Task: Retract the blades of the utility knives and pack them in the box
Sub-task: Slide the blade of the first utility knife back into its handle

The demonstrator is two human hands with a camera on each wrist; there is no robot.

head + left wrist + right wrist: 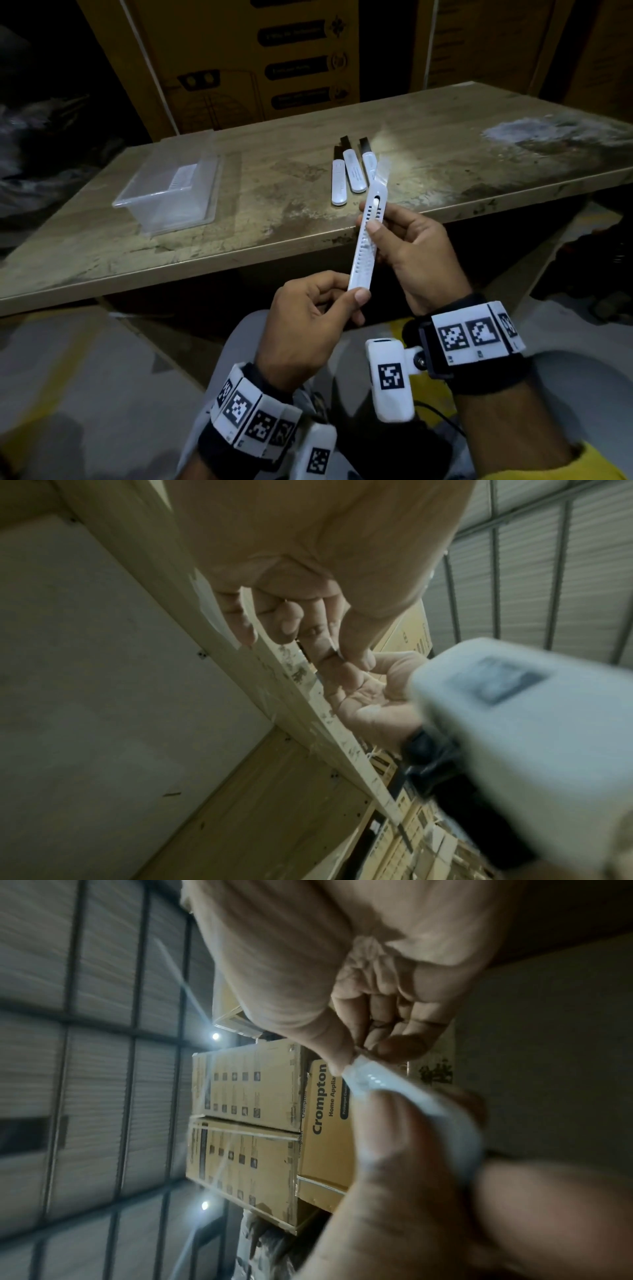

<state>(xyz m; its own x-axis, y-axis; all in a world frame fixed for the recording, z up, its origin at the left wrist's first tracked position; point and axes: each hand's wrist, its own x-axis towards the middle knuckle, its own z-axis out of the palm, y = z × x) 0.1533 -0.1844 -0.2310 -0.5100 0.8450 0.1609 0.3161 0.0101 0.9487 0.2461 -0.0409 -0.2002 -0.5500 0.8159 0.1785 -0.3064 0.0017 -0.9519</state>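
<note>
I hold one white utility knife (363, 246) in both hands in front of the table edge, its pale blade (382, 169) still extended at the top. My left hand (352, 291) pinches the knife's lower end between thumb and fingers. My right hand (368, 222) grips the body higher up, its thumb lying on the ribbed track just below the slider (376, 202). In the right wrist view the knife (411, 1104) is a white blur between both hands. Three more knives (354, 171) lie side by side on the table with dark blades out. A clear plastic box (137, 202) stands at the left.
The worn wooden table (445, 154) ends just ahead of my hands. Large yellow cartons (239, 68) are stacked behind it. Inside the clear box something white (181, 176) shows through the wall. A dark heap (41, 137) lies to the far left.
</note>
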